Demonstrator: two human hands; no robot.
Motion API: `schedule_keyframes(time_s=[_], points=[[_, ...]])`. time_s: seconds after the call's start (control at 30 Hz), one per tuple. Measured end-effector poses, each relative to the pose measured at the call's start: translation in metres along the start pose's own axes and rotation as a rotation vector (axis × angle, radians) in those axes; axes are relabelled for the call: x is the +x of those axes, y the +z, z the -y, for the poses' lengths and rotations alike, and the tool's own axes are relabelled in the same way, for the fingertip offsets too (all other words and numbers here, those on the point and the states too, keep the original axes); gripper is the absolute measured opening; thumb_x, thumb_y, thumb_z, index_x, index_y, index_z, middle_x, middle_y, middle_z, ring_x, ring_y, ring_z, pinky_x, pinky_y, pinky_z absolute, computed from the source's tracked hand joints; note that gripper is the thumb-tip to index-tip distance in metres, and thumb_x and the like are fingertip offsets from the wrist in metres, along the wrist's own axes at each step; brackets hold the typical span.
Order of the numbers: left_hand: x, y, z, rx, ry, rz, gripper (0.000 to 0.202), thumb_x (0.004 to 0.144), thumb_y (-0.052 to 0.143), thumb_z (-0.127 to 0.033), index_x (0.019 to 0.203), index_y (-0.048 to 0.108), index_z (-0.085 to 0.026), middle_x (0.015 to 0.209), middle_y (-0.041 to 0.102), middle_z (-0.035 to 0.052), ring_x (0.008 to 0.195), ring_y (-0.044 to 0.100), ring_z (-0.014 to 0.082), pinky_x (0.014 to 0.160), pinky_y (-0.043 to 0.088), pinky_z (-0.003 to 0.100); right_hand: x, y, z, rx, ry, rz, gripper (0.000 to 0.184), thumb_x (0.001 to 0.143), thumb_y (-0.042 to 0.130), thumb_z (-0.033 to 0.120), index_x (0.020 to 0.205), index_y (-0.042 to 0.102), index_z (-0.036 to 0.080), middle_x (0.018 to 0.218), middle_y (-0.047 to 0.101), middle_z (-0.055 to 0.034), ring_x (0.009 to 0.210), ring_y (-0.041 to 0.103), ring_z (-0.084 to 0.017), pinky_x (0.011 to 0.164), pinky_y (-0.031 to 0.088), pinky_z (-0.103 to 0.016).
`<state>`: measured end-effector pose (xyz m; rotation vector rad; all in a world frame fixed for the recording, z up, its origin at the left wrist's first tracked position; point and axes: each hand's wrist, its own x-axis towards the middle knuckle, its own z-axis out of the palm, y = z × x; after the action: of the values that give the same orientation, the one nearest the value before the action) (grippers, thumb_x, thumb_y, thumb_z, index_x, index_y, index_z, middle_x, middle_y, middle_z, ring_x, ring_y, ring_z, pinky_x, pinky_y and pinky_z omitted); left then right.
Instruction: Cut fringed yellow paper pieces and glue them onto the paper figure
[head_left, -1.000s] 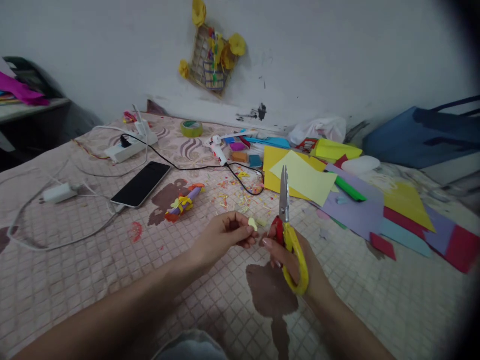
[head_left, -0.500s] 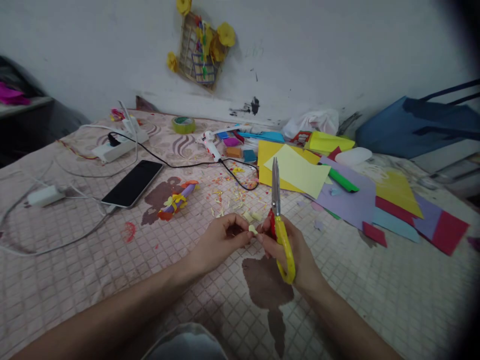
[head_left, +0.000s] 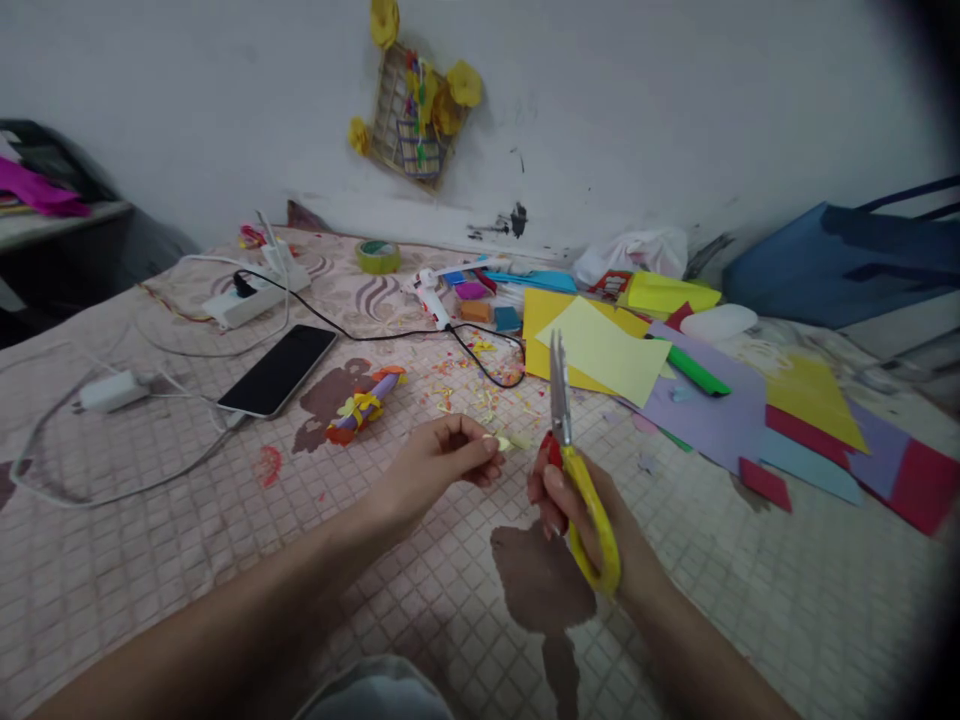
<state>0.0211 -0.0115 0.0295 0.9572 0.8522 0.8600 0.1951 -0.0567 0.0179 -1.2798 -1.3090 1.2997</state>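
My right hand (head_left: 577,520) grips yellow-handled scissors (head_left: 574,470), blades closed and pointing up and away. My left hand (head_left: 439,465) pinches a tiny pale yellow paper scrap (head_left: 501,442) between thumb and fingertips, a short gap left of the scissors. Both hands hover above a pink patterned bedsheet (head_left: 187,560). Small paper cuttings (head_left: 480,395) lie scattered just beyond them.
Coloured paper sheets (head_left: 675,385) spread out to the right, with a green marker (head_left: 697,372). A phone (head_left: 279,370), charger cables, a power strip (head_left: 251,300), a glue gun (head_left: 435,298), a tape roll (head_left: 377,256) and a small wrapped paper craft (head_left: 364,405) lie to the left. A blue bag (head_left: 847,265) stands at right.
My hands had come together half a second ago with the scrap near the scissors; now they have drawn slightly apart. The view has shifted a little.
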Motion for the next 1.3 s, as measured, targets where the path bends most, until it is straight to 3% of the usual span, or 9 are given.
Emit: schedule_keyframes(time_s=[0.17,0.33,0.63,0.8,1.3], points=[[0.0,-0.002,-0.008,-0.101,0.146,-0.111,0.017,0.076,0.067,-0.028,0.074,0.057,-0.014,0.077,0.069,0.0044,0.07,0.063,0.0121,0.069,0.048,0.025,-0.008,0.009,0.001,-0.032,0.041,0.153,0.033,0.084,0.047,0.053,0.076,0.042,0.021,0.061,0.041,0.0059,0.048,0.036,-0.008,0.044,0.033,-0.021],[-0.003,0.0,-0.015,-0.131,0.234,-0.19,0.015,0.076,0.067,-0.025,0.073,0.057,-0.014,0.076,0.067,0.0016,0.075,0.063,0.0123,0.073,0.049,0.026,-0.011,0.014,0.007,-0.166,0.007,0.164,0.034,0.081,0.05,0.053,0.075,0.044,0.021,0.062,0.041,0.0054,0.05,0.038,-0.009,0.045,0.035,-0.021],[-0.006,0.004,-0.018,-0.144,0.27,-0.215,0.014,0.076,0.066,-0.025,0.072,0.058,-0.015,0.075,0.066,0.0008,0.073,0.061,0.0117,0.073,0.048,0.026,-0.012,0.017,0.002,-0.246,0.016,0.12,0.028,0.08,0.053,0.048,0.076,0.046,0.022,0.062,0.049,0.0034,0.051,0.042,-0.011,0.046,0.036,-0.022],[-0.005,0.003,-0.016,-0.135,0.273,-0.22,0.014,0.076,0.066,-0.026,0.072,0.058,-0.015,0.074,0.065,0.0011,0.073,0.061,0.0122,0.074,0.048,0.027,-0.012,0.016,0.01,-0.315,0.034,0.167,0.028,0.079,0.053,0.048,0.076,0.045,0.021,0.062,0.046,0.0042,0.05,0.041,-0.01,0.046,0.036,-0.022],[-0.005,0.003,-0.015,-0.129,0.271,-0.238,0.015,0.076,0.066,-0.026,0.072,0.057,-0.015,0.074,0.065,0.0006,0.072,0.061,0.0115,0.073,0.048,0.026,-0.01,0.015,0.012,-0.366,0.04,0.134,0.03,0.076,0.055,0.047,0.07,0.045,0.02,0.058,0.044,0.0044,0.052,0.039,-0.011,0.048,0.033,-0.023]])
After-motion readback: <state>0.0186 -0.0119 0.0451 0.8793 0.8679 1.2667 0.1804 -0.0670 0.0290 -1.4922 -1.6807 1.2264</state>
